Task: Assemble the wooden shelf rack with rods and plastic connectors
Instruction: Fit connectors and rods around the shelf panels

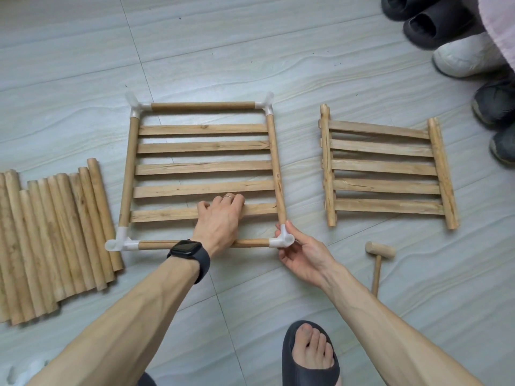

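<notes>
Four white plastic connectors cap the corners of the shelf frame (203,174), which lies flat in the middle of the floor (278,65). The whole move turns on the near right connector (284,240). The right grip (301,254) pinches it between thumb and fingers from the right-hand side. The left grip (220,218) is well to its left, lying palm-down on the nearest slat (164,214) with the fingers bent over the slat's far edge, apparently steadying the frame.

Two rods meet in that connector. The right side rod (276,165) has its long axis running away from the person. The near rod (250,242) runs left to right along the frame's near edge. Seating the joint would probably mean pushing along one of those two axes while the left grip braces, and the right grip is plainly the nearer one for that.

How deep either rod sits in the connector cannot be made out, because the right fingers cover its underside and near face. The left wrist and watch (189,250) hide a stretch of the near rod.

Loose rods (55,232) lie near the left, cut off at the picture's edge. A second slatted panel (387,171) and a wooden mallet (379,257) lie to the right, untouched.
</notes>
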Available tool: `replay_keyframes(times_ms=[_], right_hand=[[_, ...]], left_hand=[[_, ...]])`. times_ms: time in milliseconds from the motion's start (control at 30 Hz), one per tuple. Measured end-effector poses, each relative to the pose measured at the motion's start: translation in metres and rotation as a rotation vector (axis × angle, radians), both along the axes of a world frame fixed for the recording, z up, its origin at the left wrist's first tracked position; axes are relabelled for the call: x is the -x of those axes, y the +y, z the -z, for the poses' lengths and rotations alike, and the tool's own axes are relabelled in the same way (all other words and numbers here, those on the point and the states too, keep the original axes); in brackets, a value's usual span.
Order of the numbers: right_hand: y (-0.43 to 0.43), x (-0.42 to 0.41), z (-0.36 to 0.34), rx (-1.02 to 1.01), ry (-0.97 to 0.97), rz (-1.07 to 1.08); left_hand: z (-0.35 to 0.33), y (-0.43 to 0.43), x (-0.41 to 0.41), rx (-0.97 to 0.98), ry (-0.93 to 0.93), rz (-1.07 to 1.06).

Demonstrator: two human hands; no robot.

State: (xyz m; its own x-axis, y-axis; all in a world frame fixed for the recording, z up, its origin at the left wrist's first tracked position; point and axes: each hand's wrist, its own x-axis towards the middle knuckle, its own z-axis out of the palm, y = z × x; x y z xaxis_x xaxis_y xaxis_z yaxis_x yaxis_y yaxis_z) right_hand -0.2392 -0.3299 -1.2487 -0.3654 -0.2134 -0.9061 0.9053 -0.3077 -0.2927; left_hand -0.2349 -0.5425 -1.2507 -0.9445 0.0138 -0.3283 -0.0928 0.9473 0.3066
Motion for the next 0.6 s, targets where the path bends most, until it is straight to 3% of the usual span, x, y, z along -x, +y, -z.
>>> replay_keyframes(times_ms=[267, 600], right_hand=[[0.004, 0.006, -0.010, 0.155, 0.038, -0.003], [-0.004, 0.020, -0.022, 0.271, -0.031, 0.257]], left_hand=[[-0.014, -0.004, 0.013, -0.179, -0.048, 0.107], [-0.022, 0.013, 0.011, -0.295, -0.004, 0.102]])
